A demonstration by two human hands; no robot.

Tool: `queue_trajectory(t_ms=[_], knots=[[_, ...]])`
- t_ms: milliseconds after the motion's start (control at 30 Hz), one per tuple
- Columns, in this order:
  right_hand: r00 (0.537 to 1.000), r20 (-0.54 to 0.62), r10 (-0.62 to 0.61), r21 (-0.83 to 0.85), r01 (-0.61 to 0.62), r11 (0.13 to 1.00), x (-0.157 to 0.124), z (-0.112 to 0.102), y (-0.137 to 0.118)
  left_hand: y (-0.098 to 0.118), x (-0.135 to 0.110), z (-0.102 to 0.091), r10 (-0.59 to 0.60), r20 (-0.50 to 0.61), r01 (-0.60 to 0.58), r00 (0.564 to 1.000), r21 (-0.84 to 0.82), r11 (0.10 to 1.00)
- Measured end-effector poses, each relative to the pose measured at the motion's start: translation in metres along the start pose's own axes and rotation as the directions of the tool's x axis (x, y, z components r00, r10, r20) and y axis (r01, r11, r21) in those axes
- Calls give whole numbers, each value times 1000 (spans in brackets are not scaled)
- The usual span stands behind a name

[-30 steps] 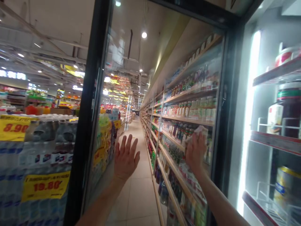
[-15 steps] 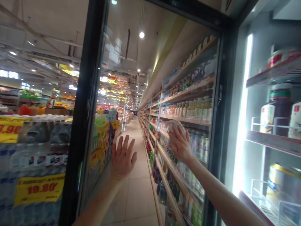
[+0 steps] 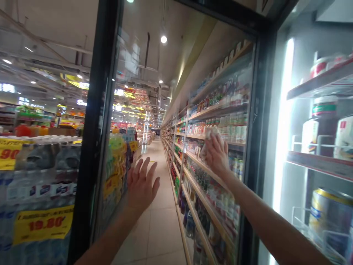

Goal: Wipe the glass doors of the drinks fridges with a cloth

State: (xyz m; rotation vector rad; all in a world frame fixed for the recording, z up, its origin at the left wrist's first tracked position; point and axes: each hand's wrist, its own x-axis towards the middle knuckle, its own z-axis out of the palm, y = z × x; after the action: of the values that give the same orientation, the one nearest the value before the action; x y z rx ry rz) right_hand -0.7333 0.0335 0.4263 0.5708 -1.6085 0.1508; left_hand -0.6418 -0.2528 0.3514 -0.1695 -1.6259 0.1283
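A glass door (image 3: pixel 92 121) with a black frame stands swung open in front of me, and shelves of drinks show in its glass. My right hand (image 3: pixel 218 154) presses a whitish crumpled cloth (image 3: pixel 211 133) to the right half of the pane. Its fingers lie over the cloth and hide most of it. Fingers spread, my left hand (image 3: pixel 143 186) is held up at the left half of the pane with nothing in it. Whether its palm touches the glass I cannot tell.
On the right is a lit cooler with a wire shelf (image 3: pixel 320 162), dark bottles (image 3: pixel 325 116) and a large can (image 3: pixel 329 213). Packs of bottled drinks (image 3: pixel 41 191) with a yellow price sign (image 3: pixel 44 224) are stacked beyond the door frame on the left.
My right hand and the cloth have moved up and to the right across the glass. My left hand has stayed at nearly the same place. The view has shifted slightly.
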Motion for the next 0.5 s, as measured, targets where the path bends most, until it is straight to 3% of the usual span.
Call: queue_trajectory(t_ms=[100,167,233,300,367,433,467,500], knots=[[930,-100,353,-4,-355,935,17,-10,43,-18,50,-16,-56,57,57,997,-8,998],[886,-151,438,0,-443,896,32,-15,61,-31,84,-22,-106,62,107,992,-2,994],[862,-195,469,4,-477,879,47,-14,59,-40,106,-21,-122,40,122,992,-2,993],[901,-191,390,3,-397,918,57,-10,37,-44,114,-18,-114,-5,114,994,3,994],[988,-108,109,-5,-110,994,62,-6,10,-44,113,-16,-106,-42,107,993,16,994],[981,-15,-192,10,192,981,66,-5,-5,-43,108,-15,-104,-55,105,993,29,994],[974,-12,-224,16,224,974,68,-7,-5,-42,107,-15,-103,-55,105,993,36,994],[986,-47,-157,15,158,987,72,-9,-1,-42,106,-16,-103,-53,105,993,43,994]])
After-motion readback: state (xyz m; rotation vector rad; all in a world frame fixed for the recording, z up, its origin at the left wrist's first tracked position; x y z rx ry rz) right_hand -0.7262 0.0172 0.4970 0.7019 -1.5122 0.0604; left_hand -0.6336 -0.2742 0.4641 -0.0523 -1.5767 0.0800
